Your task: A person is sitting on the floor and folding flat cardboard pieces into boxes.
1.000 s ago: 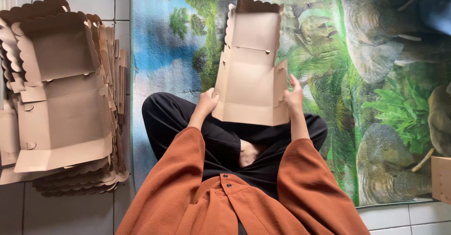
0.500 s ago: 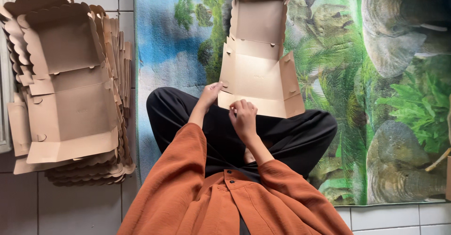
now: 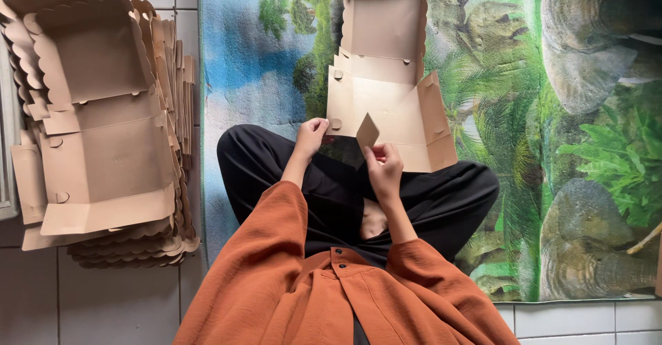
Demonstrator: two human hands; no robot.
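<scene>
You're folding the cardboard box (image 3: 386,103) over your lap: your left hand (image 3: 312,135) pinches its near-left corner, your right hand (image 3: 383,168) grips a corner flap (image 3: 367,130). That flap likely needs tucking in.

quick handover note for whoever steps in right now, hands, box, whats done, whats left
Left hand: grips the left front corner of the cardboard box.
Right hand: pinches the box's small corner flap, folded upward.
Box sits over the lap, lid open at the far end, right side wall up.
Left: left wall and front still unfolded.
Stack of flat boxes lies on the tiled floor to the left.
</scene>
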